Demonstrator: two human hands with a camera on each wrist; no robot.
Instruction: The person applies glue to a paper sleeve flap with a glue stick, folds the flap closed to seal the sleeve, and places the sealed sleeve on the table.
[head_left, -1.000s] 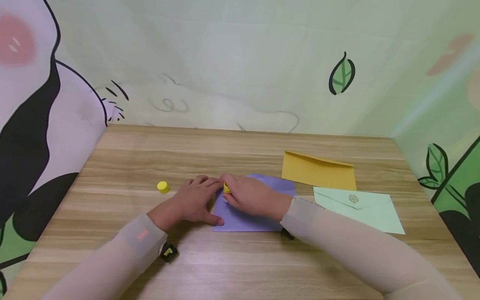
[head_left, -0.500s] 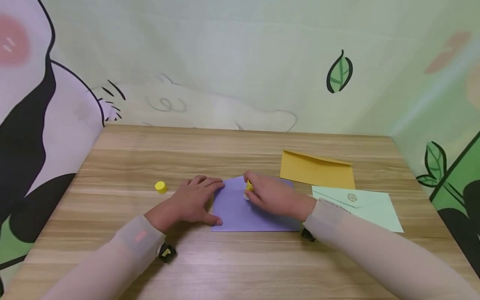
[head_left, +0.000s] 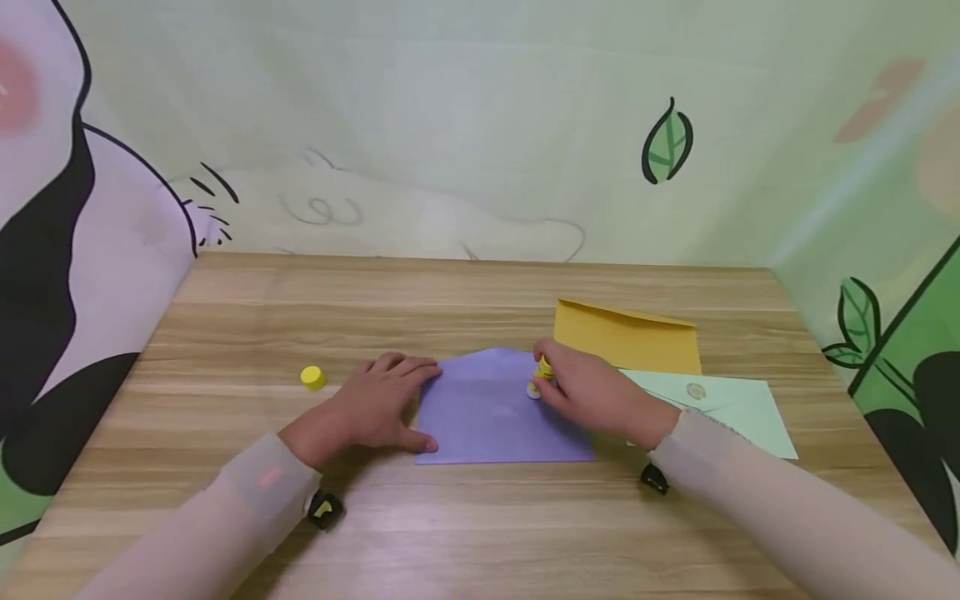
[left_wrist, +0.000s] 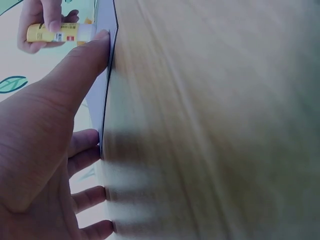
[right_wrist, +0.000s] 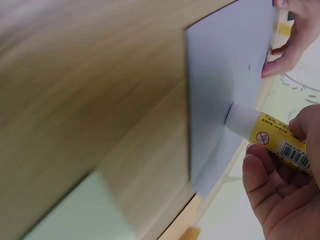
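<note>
A purple envelope (head_left: 480,417) lies on the wooden table, its pointed flap toward the far side. My right hand (head_left: 596,392) grips a yellow glue stick (right_wrist: 282,137), whose white end touches the envelope's surface in the right wrist view. In the head view the glue stick is over the envelope's right part, half covered by my fingers. With fingers spread, my left hand (head_left: 378,400) rests at the envelope's left edge, thumb (left_wrist: 102,42) on its near corner and the other fingertips around the left side and on the table.
A yellow round cap (head_left: 312,377) stands on the table, left of my left hand. An orange-yellow envelope (head_left: 630,337) lies behind my right hand. Beside it is a pale green envelope (head_left: 738,408) with a round seal, partly under my right forearm. A printed cloth wall (head_left: 450,125) borders the table's back.
My right hand has slid the glue stick rightward across the purple envelope, from near its left edge to its right part. My left hand stays at the left edge.
</note>
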